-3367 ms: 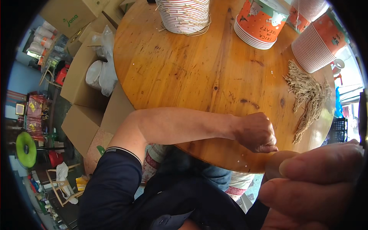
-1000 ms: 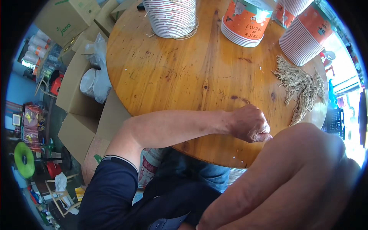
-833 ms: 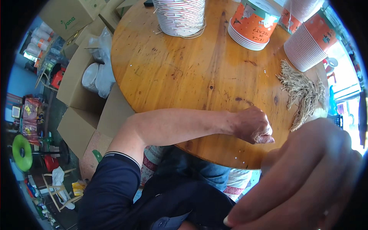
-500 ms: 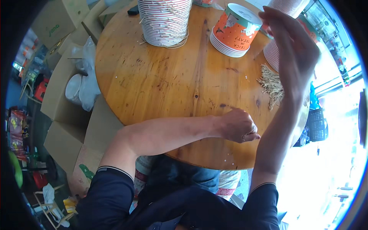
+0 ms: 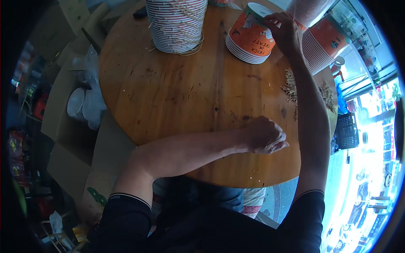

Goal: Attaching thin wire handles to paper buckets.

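My left hand [image 5: 265, 135] rests on the round wooden table [image 5: 177, 97] near its front edge, fingers curled shut around something small and pale that I cannot make out. My right hand [image 5: 283, 30] reaches far across to a stack of orange paper cups [image 5: 249, 34] lying tilted at the back, fingers pinching the rim of the top cup. A pile of dry straw-like strips [image 5: 292, 87] lies under my right forearm.
A tall stack of striped white paper cups [image 5: 176, 23] stands at the back centre. More stacked orange cups [image 5: 322, 40] sit at the back right. Cardboard boxes [image 5: 63, 122] and a plastic bag of white lids [image 5: 84, 103] lie on the floor to the left.
My right hand, close to the camera before, has swung away across the table and now grips the orange cup stack's rim. The left hand has stayed put.
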{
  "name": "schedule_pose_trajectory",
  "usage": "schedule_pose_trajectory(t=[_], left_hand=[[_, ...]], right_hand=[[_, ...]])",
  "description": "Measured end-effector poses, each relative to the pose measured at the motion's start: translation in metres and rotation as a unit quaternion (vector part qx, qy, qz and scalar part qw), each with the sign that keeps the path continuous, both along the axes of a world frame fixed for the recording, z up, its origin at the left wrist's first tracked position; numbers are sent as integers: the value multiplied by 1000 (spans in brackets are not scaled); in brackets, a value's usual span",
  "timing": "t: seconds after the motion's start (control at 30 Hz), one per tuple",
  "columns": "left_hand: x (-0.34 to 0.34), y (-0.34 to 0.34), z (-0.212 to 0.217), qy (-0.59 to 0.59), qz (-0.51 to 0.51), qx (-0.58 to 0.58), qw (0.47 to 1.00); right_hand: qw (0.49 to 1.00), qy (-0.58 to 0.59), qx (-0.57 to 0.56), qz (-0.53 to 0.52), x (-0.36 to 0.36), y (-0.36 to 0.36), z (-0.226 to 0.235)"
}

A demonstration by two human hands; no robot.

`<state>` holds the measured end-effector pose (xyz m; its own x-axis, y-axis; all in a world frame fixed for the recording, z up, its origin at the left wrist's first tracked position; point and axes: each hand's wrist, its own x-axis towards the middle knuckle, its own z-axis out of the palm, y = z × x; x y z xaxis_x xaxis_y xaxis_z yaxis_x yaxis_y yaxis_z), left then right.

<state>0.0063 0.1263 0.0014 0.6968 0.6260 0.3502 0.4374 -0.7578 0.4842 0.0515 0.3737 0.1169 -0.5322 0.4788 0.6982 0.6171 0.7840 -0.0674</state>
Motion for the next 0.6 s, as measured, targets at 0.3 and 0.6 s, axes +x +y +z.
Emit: schedule_pose_trajectory(t=[0.3, 0.6], left_hand=[[-14, 34, -6, -141, 313, 215, 914], [-18, 45, -16, 49, 366, 180, 912]], right_hand=[[993, 67, -90, 38, 3, -21, 17], [996, 62, -69, 10, 14, -48, 13]])
